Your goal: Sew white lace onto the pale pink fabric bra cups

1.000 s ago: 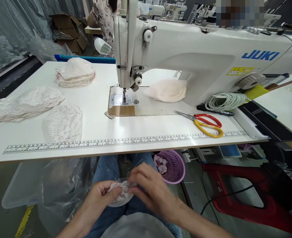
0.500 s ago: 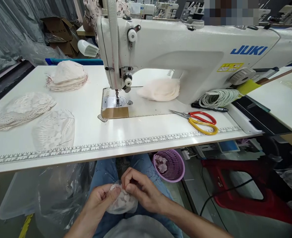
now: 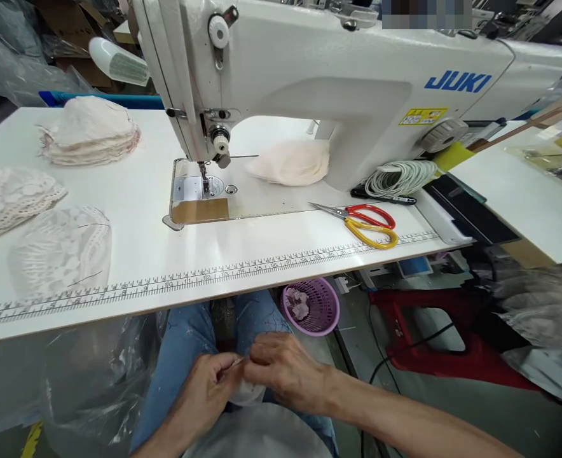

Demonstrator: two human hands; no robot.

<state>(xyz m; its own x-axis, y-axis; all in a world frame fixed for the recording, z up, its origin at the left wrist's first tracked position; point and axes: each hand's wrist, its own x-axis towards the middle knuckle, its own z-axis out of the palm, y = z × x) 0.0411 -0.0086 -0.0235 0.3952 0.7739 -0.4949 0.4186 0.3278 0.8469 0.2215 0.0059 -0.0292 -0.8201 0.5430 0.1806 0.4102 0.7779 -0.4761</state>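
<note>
Over my lap, both hands pinch a small white lace fabric piece (image 3: pixel 248 394), most of it hidden behind the fingers. My left hand (image 3: pixel 209 388) is closed on its left edge, thumb on top. Curled fingers of my right hand (image 3: pixel 285 369) grip the edge right beside it, so the hands nearly touch. On the table in front, a single white lace cup piece (image 3: pixel 61 251) lies flat at the left. Behind it are a stack of lace pieces (image 3: pixel 11 197) and a stack of pale fabric cups (image 3: pixel 90 130).
A white sewing machine (image 3: pixel 357 70) stands on the table, with cream cups (image 3: pixel 295 162) under its arm. Scissors (image 3: pixel 369 226) with red and yellow handles and a coil of cord (image 3: pixel 400 177) lie to the right. Below are a purple basket (image 3: pixel 326 308) and a red stool (image 3: pixel 428 362).
The view has shifted, so the table things sit further left and slightly higher. My hands have drawn closer together, and the right has turned over the lace piece, which shows less now.
</note>
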